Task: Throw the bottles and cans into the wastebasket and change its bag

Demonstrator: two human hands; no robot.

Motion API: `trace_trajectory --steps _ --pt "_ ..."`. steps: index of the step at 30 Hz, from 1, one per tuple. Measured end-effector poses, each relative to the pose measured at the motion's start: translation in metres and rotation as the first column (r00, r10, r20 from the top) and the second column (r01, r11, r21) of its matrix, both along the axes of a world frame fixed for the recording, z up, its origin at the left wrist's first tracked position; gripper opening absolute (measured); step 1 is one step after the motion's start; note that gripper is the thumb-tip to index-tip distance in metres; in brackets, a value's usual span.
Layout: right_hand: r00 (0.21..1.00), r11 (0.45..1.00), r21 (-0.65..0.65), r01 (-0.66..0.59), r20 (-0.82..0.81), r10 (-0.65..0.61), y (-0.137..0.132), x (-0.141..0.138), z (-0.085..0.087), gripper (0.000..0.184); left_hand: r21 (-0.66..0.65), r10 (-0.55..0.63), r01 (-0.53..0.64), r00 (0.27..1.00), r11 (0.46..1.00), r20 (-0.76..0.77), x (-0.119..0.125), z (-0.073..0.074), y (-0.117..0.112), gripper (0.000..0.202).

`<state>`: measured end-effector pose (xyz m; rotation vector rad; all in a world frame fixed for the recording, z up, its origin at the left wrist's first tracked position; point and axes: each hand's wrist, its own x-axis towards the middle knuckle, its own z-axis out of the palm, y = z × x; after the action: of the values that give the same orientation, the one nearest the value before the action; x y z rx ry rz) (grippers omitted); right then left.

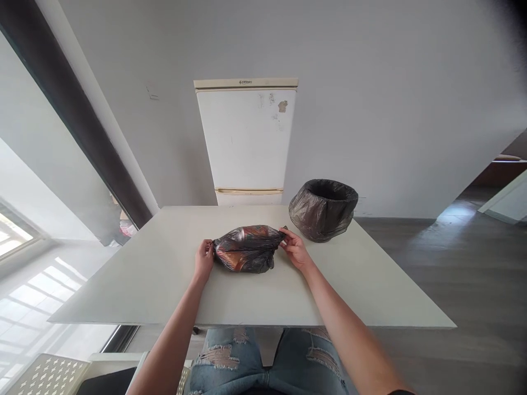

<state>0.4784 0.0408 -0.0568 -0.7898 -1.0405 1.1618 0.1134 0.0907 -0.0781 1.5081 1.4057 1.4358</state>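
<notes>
1 black bag [248,250] has opposite ends pinched by left hand [204,260] and right hand [297,251]

Bag [249,251] on table [140,285], bin [321,222] behind, to right

Wall [395,99]: plain grey, pretty basic
Fridge [247,142]: white two-door, cream trim [247,84], brownish blotch [282,106] up top
Table [132,285]: big pale slab, fridge right behind it
Floor [432,274]: greyish wood-look, over on the right
Sunlight [33,297]: bright barred stripes, left side
</notes>
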Motion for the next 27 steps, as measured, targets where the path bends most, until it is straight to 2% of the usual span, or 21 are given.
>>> trace_trajectory --steps 3,6,10,13,17,20,23,27 --pt "0.996 0.997 0.036 0.073 0.054 -0.075 -0.001 -0.001 0.000 0.054 -0.001 0.009 -0.009 1.000 1.000 0.025 0.001 0.003 -0.002 0.040" --pt "0.986 0.992 0.055 0.113 0.116 -0.119 -0.003 0.001 0.000 0.034 -0.005 -0.001 0.001 0.999 1.000 0.049 0.001 0.005 -0.005 0.041" --pt "0.979 0.997 0.050 0.053 0.196 -0.062 -0.006 0.001 0.002 0.019 -0.002 -0.034 0.034 0.997 0.999 0.067 0.001 0.005 -0.007 0.044" --pt "0.965 0.999 0.025 -0.020 0.263 0.013 -0.006 -0.004 0.004 0.022 0.005 -0.057 0.057 0.997 0.998 0.057 0.001 0.005 -0.007 0.041" --pt "0.937 0.997 0.011 -0.080 0.342 0.071 -0.004 -0.010 0.004 0.038 0.006 -0.066 0.066 0.997 0.998 0.030 0.001 0.004 -0.007 0.037" --pt "0.924 0.995 0.009 -0.099 0.373 0.089 -0.004 -0.011 0.003 0.031 0.004 -0.073 0.073 0.997 0.997 0.018 0.001 0.003 -0.006 0.035" --pt "0.941 0.997 0.012 -0.075 0.333 0.067 -0.004 -0.010 0.001 0.031 -0.002 -0.068 0.068 0.998 0.998 0.013 0.001 0.002 -0.004 0.033" --pt "0.982 1.000 0.008 -0.002 0.187 0.000 -0.004 -0.007 0.000 0.035 -0.011 -0.038 0.038 0.999 0.999 0.006 0.002 0.003 -0.004 0.032"
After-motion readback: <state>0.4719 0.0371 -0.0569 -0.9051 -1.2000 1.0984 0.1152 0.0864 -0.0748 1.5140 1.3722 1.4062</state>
